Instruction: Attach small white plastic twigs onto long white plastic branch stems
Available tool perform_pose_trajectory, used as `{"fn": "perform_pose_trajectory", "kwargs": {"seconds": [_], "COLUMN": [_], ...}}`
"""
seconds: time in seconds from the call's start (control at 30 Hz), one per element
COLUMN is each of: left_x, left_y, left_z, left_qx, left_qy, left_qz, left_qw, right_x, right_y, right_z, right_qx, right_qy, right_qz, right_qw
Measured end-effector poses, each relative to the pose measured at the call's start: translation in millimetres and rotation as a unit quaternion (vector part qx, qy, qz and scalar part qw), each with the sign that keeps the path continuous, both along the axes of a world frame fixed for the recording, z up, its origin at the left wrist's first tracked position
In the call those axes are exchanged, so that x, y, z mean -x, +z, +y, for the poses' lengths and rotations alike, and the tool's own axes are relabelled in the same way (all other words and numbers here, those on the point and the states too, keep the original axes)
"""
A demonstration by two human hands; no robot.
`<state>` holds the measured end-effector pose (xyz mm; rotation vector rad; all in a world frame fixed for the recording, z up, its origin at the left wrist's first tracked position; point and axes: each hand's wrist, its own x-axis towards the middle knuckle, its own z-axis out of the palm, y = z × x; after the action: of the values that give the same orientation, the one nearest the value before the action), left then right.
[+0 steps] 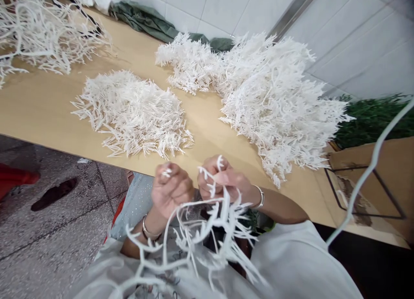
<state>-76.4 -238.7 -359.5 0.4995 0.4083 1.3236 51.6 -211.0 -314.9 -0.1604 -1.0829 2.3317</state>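
Observation:
My left hand [173, 189] is closed in a fist, with small white tips poking out between thumb and finger. Close beside it, my right hand [231, 180] pinches a white branched plastic sprig [210, 225], whose forked stems hang down in front of my lap. Some of the sprig's stems are blurred. Just beyond my hands, a low pile of short thin white plastic pieces [132, 111] lies on the table. To its right is a larger heap of feathery white sprigs [271, 92].
The tan table [200, 118] runs along a tiled wall [190, 4]. Tangled white branching stems [48, 36] lie at the far left, and a dark green cloth [142, 17] at the back. On the right are a cardboard box [388, 174], green foliage [371, 120] and a pale cable [371, 161].

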Motion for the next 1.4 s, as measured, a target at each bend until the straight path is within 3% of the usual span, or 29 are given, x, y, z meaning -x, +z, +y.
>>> {"fn": "perform_pose_trajectory", "kwargs": {"seconds": [0.1,0.17,0.23,0.3,0.37,0.43,0.47,0.6,0.8,0.97,1.13,1.27,1.33,1.4], "left_x": [21.0,33.9,42.3,46.7,48.6,49.0,48.9,48.0,48.0,49.0,46.3,43.4,45.4,51.1], "left_y": [1.8,2.3,-0.6,-7.3,-15.7,-22.7,-24.9,-26.7,-28.6,-32.6,-25.8,-13.9,-7.1,-0.3], "left_z": [5.6,12.6,21.7,31.6,39.7,44.1,44.6,40.6,42.4,45.5,41.1,37.3,31.3,19.2], "left_qx": [-0.086,-0.137,-0.140,-0.123,-0.119,-0.120,-0.117,-0.131,-0.148,-0.155,-0.149,-0.145,-0.138,-0.140], "left_qy": [0.208,0.308,0.393,0.425,0.420,0.416,0.413,0.389,0.424,0.456,0.444,0.446,0.467,0.471], "left_qz": [0.032,0.134,0.320,0.527,0.668,0.727,0.739,0.748,0.738,0.719,0.724,0.679,0.609,0.509], "left_qw": [0.974,0.932,0.851,0.725,0.602,0.532,0.520,0.521,0.504,0.501,0.507,0.565,0.627,0.706], "right_x": [0.0,0.5,1.3,2.5,3.8,4.9,5.2,5.2,5.1,4.4,2.1,-0.3,-2.0,-4.2], "right_y": [0.9,-0.3,-2.0,-3.3,-3.4,-2.6,-2.0,-0.1,0.0,7.8,16.4,21.9,23.9,24.8], "right_z": [-2.6,-2.2,0.2,3.3,5.8,7.1,7.2,6.6,7.5,7.9,7.6,7.6,7.7,7.1], "right_qx": [-0.042,-0.052,-0.042,-0.029,-0.021,-0.020,-0.020,-0.022,-0.043,-0.017,-0.015,-0.014,-0.039,-0.076], "right_qy": [-0.013,-0.044,-0.090,-0.120,-0.116,-0.102,-0.100,-0.123,-0.153,-0.167,-0.174,-0.190,-0.195,-0.194], "right_qz": [0.008,-0.035,-0.094,-0.134,-0.139,-0.127,-0.126,-0.151,-0.142,-0.130,-0.116,-0.116,-0.111,-0.106], "right_qw": [0.999,0.997,0.991,0.983,0.983,0.986,0.987,0.981,0.977,0.977,0.978,0.975,0.974,0.972]}}
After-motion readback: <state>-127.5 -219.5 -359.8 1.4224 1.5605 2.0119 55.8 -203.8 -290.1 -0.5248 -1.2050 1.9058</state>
